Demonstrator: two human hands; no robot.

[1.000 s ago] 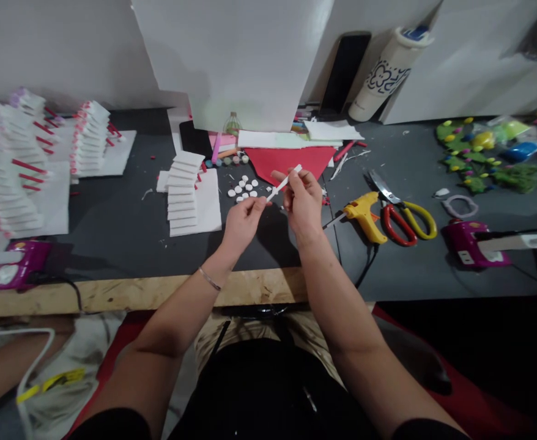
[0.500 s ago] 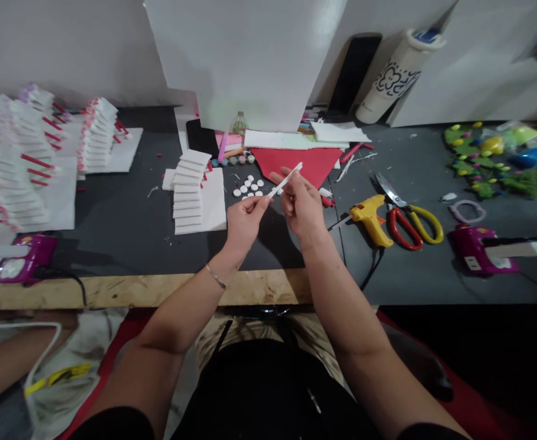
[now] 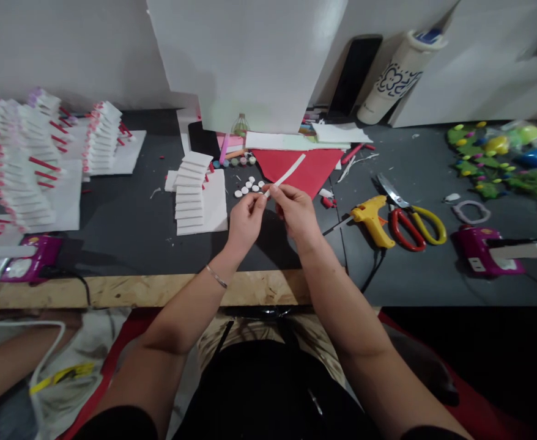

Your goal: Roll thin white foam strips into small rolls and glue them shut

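Observation:
A narrow white strip (image 3: 291,169) is pinched at its near end between my two hands. My left hand (image 3: 245,220) grips the tip with thumb and fingers. Right beside it, my right hand (image 3: 297,212) is closed on the same end, and the strip's free part slants up to the right. Beneath the strip lies a sheet of red foam or paper (image 3: 314,171). Several small white discs (image 3: 245,189) sit just beyond my left hand. To the left stands a stepped white model (image 3: 189,201) with small red sticks, on a white base.
A yellow glue gun (image 3: 373,221) and scissors (image 3: 418,227) lie at the right, near a purple power block (image 3: 484,250). Several white stepped models (image 3: 34,165) crowd the left. A bottle (image 3: 397,76) and a phone (image 3: 355,73) lean at the back. Another person's arm (image 3: 16,360) shows at lower left.
My right hand has slid down along the strip to its near end, beside my left hand. The strip's far part now extends free.

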